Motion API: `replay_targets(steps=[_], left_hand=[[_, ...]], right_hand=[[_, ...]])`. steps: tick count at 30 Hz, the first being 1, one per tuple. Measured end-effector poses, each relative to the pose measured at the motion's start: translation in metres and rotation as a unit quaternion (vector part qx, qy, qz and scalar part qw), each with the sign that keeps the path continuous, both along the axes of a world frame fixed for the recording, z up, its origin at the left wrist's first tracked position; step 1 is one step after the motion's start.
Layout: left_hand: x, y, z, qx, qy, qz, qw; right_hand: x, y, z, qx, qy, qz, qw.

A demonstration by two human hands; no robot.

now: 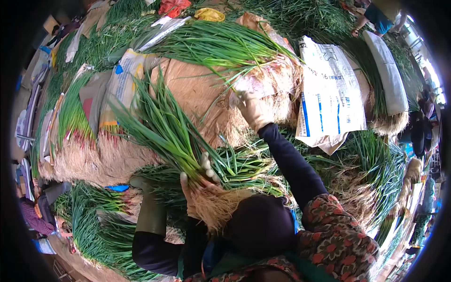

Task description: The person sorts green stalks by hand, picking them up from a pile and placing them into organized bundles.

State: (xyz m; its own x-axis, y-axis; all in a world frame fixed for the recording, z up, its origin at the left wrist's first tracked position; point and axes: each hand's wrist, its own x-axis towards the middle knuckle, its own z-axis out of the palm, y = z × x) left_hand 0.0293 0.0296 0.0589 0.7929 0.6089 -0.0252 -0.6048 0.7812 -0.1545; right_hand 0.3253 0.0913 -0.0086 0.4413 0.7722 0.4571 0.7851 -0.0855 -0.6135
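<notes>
My left hand (199,181), in a pale glove, is closed around a thick bunch of spring onions (171,134). Their green leaves point up and to the left, and their pale roots hang toward me. Stretched forward, my gloved right hand (253,110) is at the near edge of a pile of spring onions (221,44), among the bulb and root ends. Its fingers look closed on a thin stalk there, though glare blurs the tips. The pile lies on brown sacking (188,91), with its leaves to the left and roots to the right.
A white printed sack (331,89) lies right of the pile. More spring onions (80,108) with reddish bases rest at the left, and loose ones (249,164) lie close in front of me. A yellow bag (209,14) and a red bag (174,6) are at the back.
</notes>
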Motion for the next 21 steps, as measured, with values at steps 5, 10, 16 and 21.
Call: replay_targets(steps=[5,10,16,21], left_hand=[[0.001,0.021,0.02,0.113,0.215,-0.01,0.97],[0.008,0.035,0.025,0.049,0.225,0.028,0.973],[0.023,0.023,0.007,0.036,0.284,0.025,0.958],[0.017,0.023,0.001,0.013,0.303,0.023,0.953]], right_hand=[[-0.01,0.007,0.015,-0.218,-0.031,0.113,0.969],[0.007,-0.012,0.027,-0.288,-0.149,0.155,0.933],[0.122,0.048,0.055,-0.292,-0.3,-0.155,0.895],[0.124,0.055,0.013,-0.286,-0.362,-0.078,0.884]])
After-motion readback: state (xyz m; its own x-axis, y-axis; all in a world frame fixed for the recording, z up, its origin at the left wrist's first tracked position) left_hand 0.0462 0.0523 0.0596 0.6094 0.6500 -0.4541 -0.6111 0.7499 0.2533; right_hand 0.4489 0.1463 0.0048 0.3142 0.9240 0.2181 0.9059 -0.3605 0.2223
